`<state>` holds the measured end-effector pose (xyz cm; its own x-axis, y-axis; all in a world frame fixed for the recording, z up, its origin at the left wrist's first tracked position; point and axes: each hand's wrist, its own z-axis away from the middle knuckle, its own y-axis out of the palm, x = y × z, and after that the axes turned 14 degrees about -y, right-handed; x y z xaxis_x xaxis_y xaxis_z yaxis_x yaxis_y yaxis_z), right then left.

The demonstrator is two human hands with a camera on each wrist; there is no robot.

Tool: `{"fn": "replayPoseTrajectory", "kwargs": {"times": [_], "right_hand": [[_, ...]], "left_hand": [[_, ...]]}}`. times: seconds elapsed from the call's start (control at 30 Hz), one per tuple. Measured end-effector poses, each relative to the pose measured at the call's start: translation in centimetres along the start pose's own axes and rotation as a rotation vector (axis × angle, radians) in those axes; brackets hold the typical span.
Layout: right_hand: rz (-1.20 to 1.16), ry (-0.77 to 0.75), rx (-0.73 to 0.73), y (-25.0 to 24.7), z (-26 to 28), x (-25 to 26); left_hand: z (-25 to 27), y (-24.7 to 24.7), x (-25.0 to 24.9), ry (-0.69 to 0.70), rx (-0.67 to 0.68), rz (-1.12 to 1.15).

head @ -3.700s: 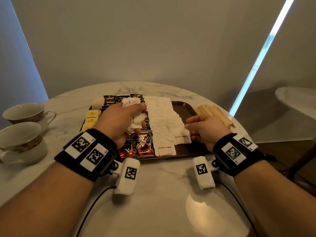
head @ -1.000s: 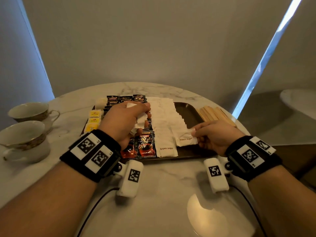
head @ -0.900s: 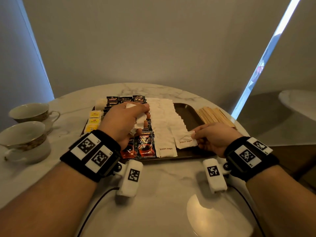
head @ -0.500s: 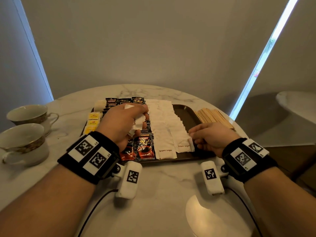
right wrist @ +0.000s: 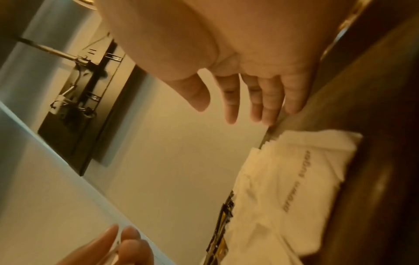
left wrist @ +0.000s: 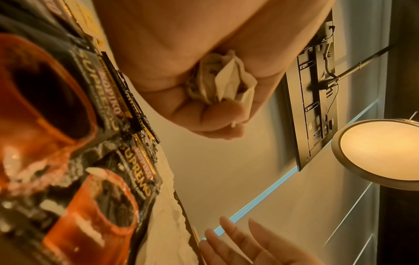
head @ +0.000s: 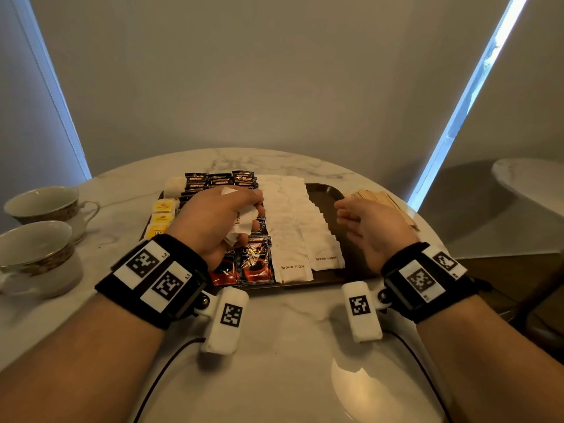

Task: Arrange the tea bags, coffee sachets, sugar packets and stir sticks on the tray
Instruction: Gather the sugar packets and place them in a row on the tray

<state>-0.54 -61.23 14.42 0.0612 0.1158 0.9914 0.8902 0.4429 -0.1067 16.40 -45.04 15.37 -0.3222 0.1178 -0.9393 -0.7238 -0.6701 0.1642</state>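
Note:
A dark brown tray [head: 325, 190] on the marble table holds yellow tea bags [head: 161, 217], black coffee sachets [head: 254, 259] and two overlapping rows of white brown-sugar packets [head: 293, 221]. My left hand [head: 213, 221] hovers over the coffee sachets and grips a bunch of white sugar packets [head: 241, 221], seen crumpled in the palm [left wrist: 223, 84]. My right hand [head: 369, 227] is lifted above the tray's right part, fingers [right wrist: 231, 100] spread and holding nothing. Wooden stir sticks [head: 384, 203] lie on the table right of the tray.
Two teacups [head: 39, 239] stand at the table's left edge. A second round table [head: 531, 178] is off to the right. A lamp's glare [head: 378, 389] lies on the marble in front of the tray.
My right hand let go of the front sugar packet in the right row and lifted with fingers spread. The left hand stayed put with its bunch.

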Motion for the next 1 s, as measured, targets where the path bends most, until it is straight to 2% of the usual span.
{"fn": "replayPoseTrajectory", "kwargs": {"times": [0.17, 0.3, 0.47, 0.63, 0.87, 1.0], "right_hand": [[-0.132, 0.012, 0.034, 0.6, 0.4, -1.4], [-0.187, 0.012, 0.107, 1.2, 0.9, -1.4], [-0.233, 0.023, 0.127, 1.0, 0.7, -1.4], [-0.233, 0.069, 0.107, 0.9, -1.9, -0.1], [-0.220, 0.166, 0.229, 1.6, -4.0, -0.1], [-0.151, 0.095, 0.150, 1.5, -5.1, 0.0]], "left_hand": [[0.0, 0.1, 0.2, -0.012, 0.000, -0.011], [-0.1, 0.0, 0.2, -0.013, -0.009, -0.007], [-0.1, 0.0, 0.1, -0.021, -0.024, -0.009], [-0.1, 0.0, 0.0, -0.033, -0.025, -0.004], [-0.6, -0.5, 0.0, -0.044, -0.032, -0.012], [-0.7, -0.6, -0.1, -0.083, -0.016, 0.044]]}}
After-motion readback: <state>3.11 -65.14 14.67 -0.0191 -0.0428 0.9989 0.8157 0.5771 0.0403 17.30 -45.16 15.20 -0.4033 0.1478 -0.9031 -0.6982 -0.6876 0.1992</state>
